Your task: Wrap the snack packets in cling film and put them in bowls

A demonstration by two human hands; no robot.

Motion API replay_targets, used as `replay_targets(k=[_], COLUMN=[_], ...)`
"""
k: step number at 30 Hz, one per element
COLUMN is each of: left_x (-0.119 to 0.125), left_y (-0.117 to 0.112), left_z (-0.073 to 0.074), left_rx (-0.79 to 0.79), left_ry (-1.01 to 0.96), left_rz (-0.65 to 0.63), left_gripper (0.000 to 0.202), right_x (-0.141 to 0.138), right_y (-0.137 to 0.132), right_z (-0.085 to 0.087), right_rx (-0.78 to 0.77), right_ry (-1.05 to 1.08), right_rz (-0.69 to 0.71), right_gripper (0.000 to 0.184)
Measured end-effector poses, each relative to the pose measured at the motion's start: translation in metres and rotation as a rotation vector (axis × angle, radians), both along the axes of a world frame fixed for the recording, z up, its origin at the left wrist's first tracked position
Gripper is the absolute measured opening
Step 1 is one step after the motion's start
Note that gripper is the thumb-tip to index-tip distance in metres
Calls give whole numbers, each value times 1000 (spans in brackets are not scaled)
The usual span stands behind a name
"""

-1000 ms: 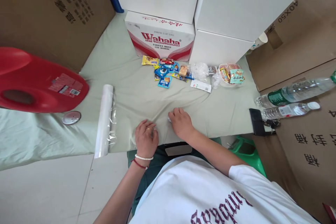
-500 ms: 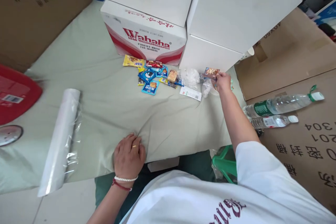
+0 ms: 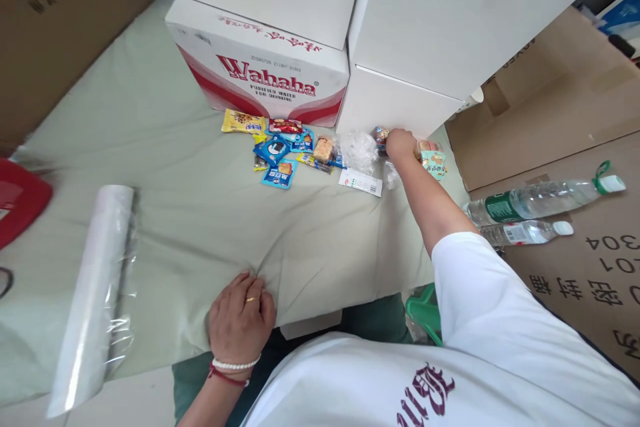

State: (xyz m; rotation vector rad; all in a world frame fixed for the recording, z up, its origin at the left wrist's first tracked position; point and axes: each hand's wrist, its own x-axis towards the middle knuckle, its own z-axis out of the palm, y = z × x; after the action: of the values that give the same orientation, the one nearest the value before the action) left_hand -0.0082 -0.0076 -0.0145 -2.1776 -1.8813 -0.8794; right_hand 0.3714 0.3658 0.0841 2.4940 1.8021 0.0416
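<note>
The right hand (image 3: 400,145) is reaching to the foot of the white box (image 3: 400,103) and is closing its fingers on a small snack packet (image 3: 381,135) there. The left hand (image 3: 241,320) is lying flat, fingers spread, on the green cloth (image 3: 175,200). The other packets (image 3: 280,147) are lying loose and the plastic roll (image 3: 90,293) well apart, so the work is seeming barely begun.
</note>
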Motion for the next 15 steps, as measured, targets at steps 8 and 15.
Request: replay_targets(k=[8,15], left_x=[2,-3], left_y=[-2,-4], left_z=[-3,-5], left_rx=[-3,16], left_ry=[-85,-285], left_rz=[-9,-40], left_gripper=[25,19], right_x=[8,-7], right_y=[-74,-178], right_z=[21,-5], right_rx=[136,136], right_ry=[54,480], right_rz=[44,137], right_gripper=[36,24])
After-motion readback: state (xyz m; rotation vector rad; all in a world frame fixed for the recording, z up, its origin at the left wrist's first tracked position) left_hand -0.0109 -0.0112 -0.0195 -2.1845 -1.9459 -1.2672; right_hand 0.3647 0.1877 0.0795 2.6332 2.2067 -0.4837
